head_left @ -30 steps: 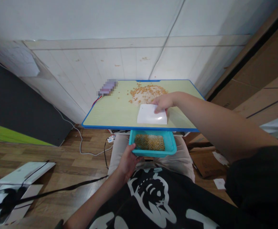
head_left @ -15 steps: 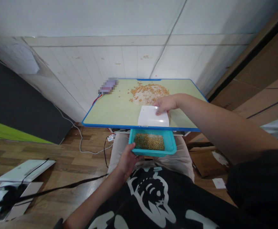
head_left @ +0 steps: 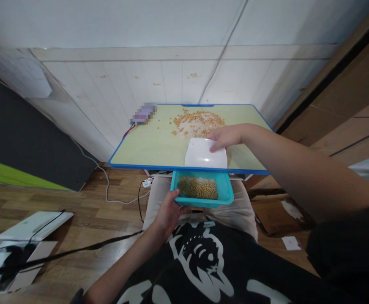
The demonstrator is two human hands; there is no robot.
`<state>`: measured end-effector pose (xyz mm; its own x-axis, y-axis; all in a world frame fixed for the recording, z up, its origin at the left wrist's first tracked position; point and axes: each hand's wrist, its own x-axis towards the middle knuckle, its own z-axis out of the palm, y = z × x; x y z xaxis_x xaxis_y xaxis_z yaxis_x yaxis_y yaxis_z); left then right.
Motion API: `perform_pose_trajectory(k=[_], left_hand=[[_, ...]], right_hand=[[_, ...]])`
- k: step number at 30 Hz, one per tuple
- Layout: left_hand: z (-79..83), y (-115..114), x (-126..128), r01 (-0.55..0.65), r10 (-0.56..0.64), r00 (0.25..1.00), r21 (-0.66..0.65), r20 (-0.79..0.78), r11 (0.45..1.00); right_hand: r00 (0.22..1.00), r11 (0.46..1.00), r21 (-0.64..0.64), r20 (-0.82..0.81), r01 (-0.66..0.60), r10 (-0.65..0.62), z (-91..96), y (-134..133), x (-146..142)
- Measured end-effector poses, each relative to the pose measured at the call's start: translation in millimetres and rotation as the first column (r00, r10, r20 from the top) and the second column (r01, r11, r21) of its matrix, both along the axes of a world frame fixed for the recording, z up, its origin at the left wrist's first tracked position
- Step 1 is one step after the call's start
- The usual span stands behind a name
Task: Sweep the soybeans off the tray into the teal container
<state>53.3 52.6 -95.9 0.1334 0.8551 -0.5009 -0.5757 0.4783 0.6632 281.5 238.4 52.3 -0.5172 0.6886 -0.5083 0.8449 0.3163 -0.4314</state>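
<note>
My right hand [head_left: 224, 137] is closed on the far edge of a white flat card [head_left: 205, 155] that lies at the near edge of a small table [head_left: 152, 147]. Behind the card a pile of yellow beans mixed with pale grains [head_left: 197, 122] is spread on the tabletop. My left hand [head_left: 169, 213] grips the left corner of a teal tray [head_left: 225, 192] held just below the table's near edge. The tray holds a layer of yellow beans [head_left: 198, 188].
A blurred purple object [head_left: 143, 114] sits at the table's far left corner, with a red cable hanging from it. White and black cables [head_left: 108, 190] run over the wooden floor. A white box [head_left: 28, 230] lies at lower left. Cardboard boxes [head_left: 355, 93] stand at right.
The white card has slid a little nearer to the table's front edge, and my right hand moved slightly right with it. The tray stays under the edge.
</note>
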Motion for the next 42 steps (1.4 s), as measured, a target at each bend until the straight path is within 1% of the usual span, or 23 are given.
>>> perform_pose_trajectory(k=[3,7,11,16,19,21,25,27,30,36,42], left_hand=[[-1.4,0,0,0.001,-0.001,1.0,0.019,-0.002,1.0],[-2.1,-1,-1,0.014,-0.014,1.0,0.025,-0.017,1.0],[-2.6,-1,-3,0.015,-0.014,1.0,0.028,-0.022,0.999],[-3.3,-1,-4,0.011,-0.011,1.0,0.02,-0.022,1.0],[-1.7,-2,-5,0.002,-0.001,1.0,0.016,-0.015,1.0],[0.3,-2,-4,-0.009,0.009,1.0,0.013,-0.003,1.0],[3.6,-2,-3,-0.025,0.025,1.0,-0.009,0.011,1.0],[4.0,-2,-3,-0.026,0.026,1.0,-0.013,0.006,1.0],[3.7,-2,-4,-0.03,0.03,1.0,-0.006,0.004,1.0],[3.4,-2,-5,-0.014,0.014,1.0,0.007,0.004,1.0],[5.0,-1,-4,-0.028,0.029,0.999,-0.011,0.022,1.0]], right_hand=[[0.998,0.995,0.08,-0.023,0.059,-0.058,0.0,7,4],[0.988,0.986,0.072,-0.048,0.152,-0.149,-8.5,19,5],[0.98,0.981,0.065,-0.085,0.184,-0.179,-15.9,27,-1],[0.986,0.987,-0.05,-0.067,0.151,-0.154,-18.3,30,-12],[0.988,0.979,-0.15,-0.06,0.134,-0.145,-18.4,29,-17],[0.99,0.974,-0.192,-0.051,0.121,-0.134,-17.9,28,-20],[0.998,0.981,-0.184,-0.015,0.06,-0.064,-15.9,23,-21],[0.998,0.979,-0.196,-0.011,0.053,-0.056,-15.0,21,-21],[0.997,0.971,-0.231,-0.04,0.061,-0.072,-14.9,20,-20],[0.992,0.966,-0.248,-0.085,0.072,-0.096,-21.4,24,-15],[0.966,0.938,-0.326,-0.181,0.118,-0.185,-29.8,26,-7]])
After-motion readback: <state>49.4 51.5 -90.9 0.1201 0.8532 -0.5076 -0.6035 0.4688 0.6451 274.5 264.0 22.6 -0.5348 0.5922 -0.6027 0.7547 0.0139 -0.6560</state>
